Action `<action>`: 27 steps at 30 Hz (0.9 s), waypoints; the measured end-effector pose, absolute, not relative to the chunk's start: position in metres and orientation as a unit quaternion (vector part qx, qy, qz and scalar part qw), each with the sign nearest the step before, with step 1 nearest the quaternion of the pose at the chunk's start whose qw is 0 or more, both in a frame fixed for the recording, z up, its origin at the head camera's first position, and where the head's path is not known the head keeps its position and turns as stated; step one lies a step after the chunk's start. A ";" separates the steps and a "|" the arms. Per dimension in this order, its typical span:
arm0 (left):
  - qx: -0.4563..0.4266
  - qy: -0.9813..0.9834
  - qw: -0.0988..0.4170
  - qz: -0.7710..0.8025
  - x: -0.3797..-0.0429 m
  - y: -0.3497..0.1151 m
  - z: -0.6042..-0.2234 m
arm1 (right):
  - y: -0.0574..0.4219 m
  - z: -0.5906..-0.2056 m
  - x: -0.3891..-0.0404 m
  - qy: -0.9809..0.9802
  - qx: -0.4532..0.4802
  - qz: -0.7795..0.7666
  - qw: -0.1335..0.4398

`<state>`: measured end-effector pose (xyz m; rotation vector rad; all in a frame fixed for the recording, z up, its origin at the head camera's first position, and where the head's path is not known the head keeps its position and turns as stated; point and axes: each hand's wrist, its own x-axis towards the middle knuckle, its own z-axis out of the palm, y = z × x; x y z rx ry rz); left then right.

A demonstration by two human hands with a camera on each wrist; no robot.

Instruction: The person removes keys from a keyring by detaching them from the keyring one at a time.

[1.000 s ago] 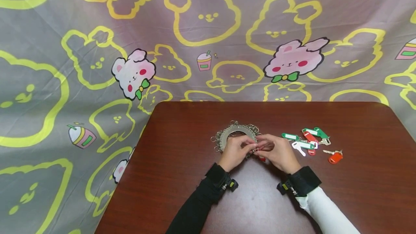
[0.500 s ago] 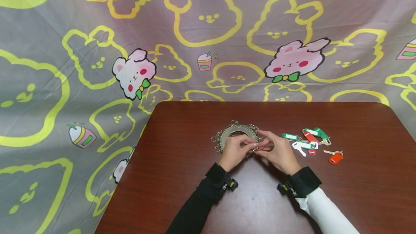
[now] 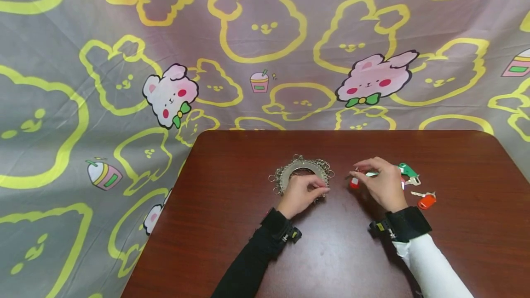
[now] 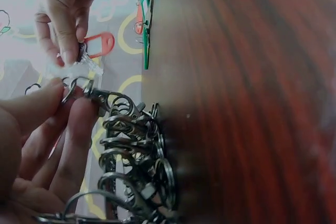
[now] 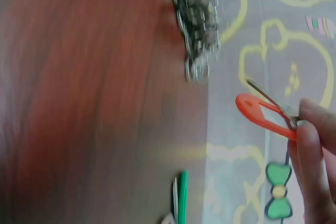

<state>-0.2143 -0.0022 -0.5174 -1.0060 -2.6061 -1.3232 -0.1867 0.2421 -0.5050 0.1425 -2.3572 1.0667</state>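
A large flat metal ring (image 3: pixel 285 176), hung all round with small key rings and clasps, lies on the table in the head view. My left hand (image 3: pixel 300 193) is at its near side; the left wrist view shows the thumb and fingers pinching one small key ring (image 4: pixel 68 92). Apart from it, to the right, my right hand (image 3: pixel 383 185) holds a red key tag (image 5: pixel 250 109) with a key (image 5: pixel 270 94) between thumb and fingers. The point where tag and key join is partly hidden by the fingertips.
Behind and beside my right hand lie green key tags (image 3: pixel 407 169) and other keys, partly covered by it. An orange key tag (image 3: pixel 426 201) with a key lies further right. A patterned cloth (image 3: pixel 232 105) hangs behind the brown table (image 3: pixel 232 151).
My right hand has drawn away from the left hand to the right, carrying the red key tag and key. My left hand has stayed almost still at the large ring.
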 end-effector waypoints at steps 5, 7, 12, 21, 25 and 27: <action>-0.373 -0.864 0.064 -0.333 -0.209 0.001 -0.513 | 0.261 -0.507 -0.190 -0.872 0.020 0.384 0.302; -0.389 -0.874 0.093 -0.278 -0.205 0.005 -0.511 | 0.266 -0.509 -0.191 -0.874 0.011 0.377 0.306; -0.412 -0.887 0.151 -0.140 -0.190 0.015 -0.507 | 0.275 -0.516 -0.191 -0.893 -0.004 0.358 0.273; -0.410 -0.891 0.185 -0.062 -0.177 0.021 -0.502 | 0.283 -0.522 -0.190 -0.925 -0.005 0.351 0.143; -0.408 -0.893 0.174 -0.073 -0.179 0.020 -0.503 | 0.280 -0.521 -0.191 -0.932 -0.003 0.346 0.104; -0.408 -0.894 0.167 -0.080 -0.180 0.020 -0.504 | 0.279 -0.522 -0.192 -0.936 0.001 0.339 0.095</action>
